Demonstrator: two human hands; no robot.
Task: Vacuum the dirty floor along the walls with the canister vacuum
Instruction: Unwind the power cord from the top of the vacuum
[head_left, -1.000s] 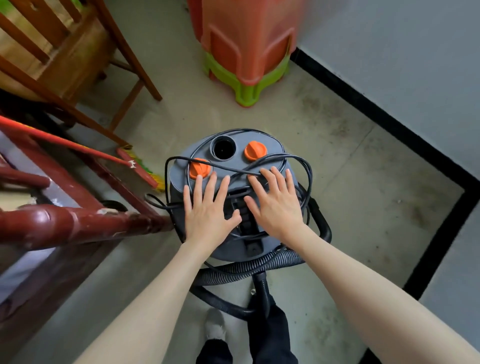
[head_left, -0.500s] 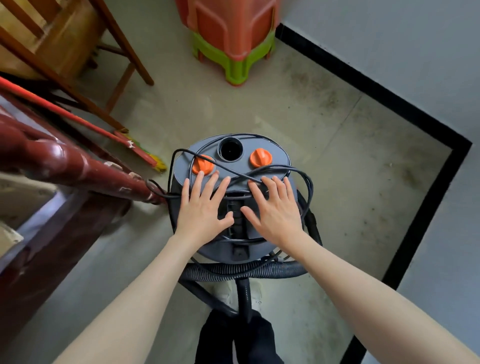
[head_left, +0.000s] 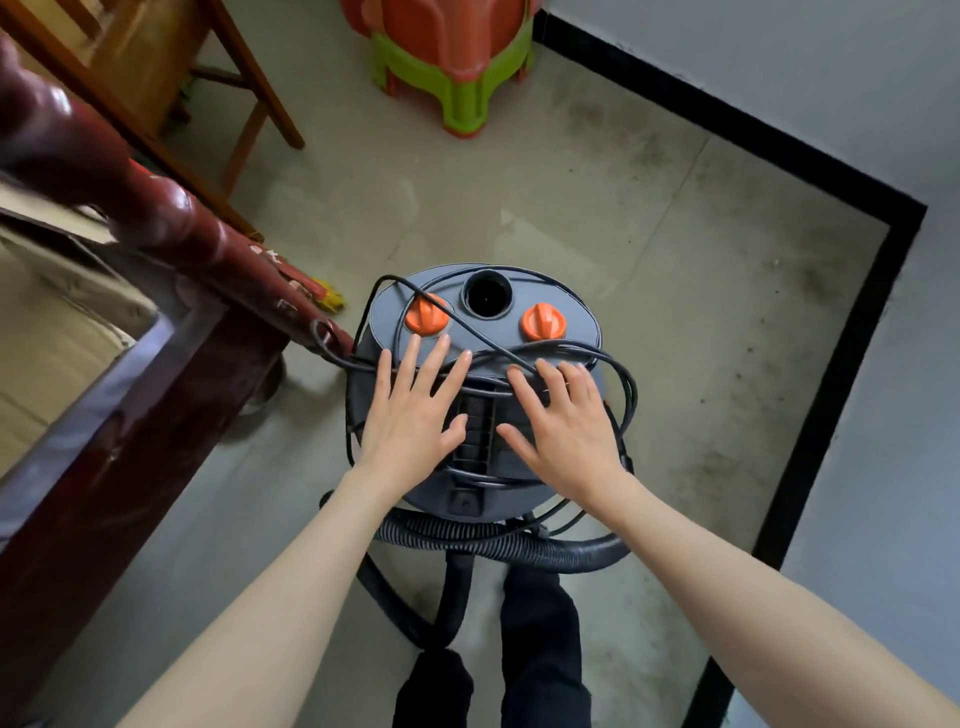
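Note:
A grey canister vacuum (head_left: 566, 306) stands on the stained floor (head_left: 701, 291) in front of me. Its lid carries two orange knobs (head_left: 543, 321), a round black port (head_left: 487, 294) and a loose black power cord (head_left: 621, 379) draped over the top. My left hand (head_left: 410, 421) lies flat on the left of the lid with straight, spread fingers. My right hand (head_left: 566, 431) lies flat on the right, fingers straight over the cord. Behind the canister, near my legs, curls the ribbed black hose (head_left: 493, 540).
A dark red wooden bed frame (head_left: 171, 228) juts in from the left, close to the vacuum. Wooden chair legs (head_left: 249, 88) stand at the upper left, stacked orange and green plastic stools (head_left: 452, 57) at the top. A black baseboard (head_left: 831, 395) marks the grey walls at right.
The vacuum and both flat hands have shifted forward and right, nearer the wall corner. The bed frame post now sits close beside the canister's left side.

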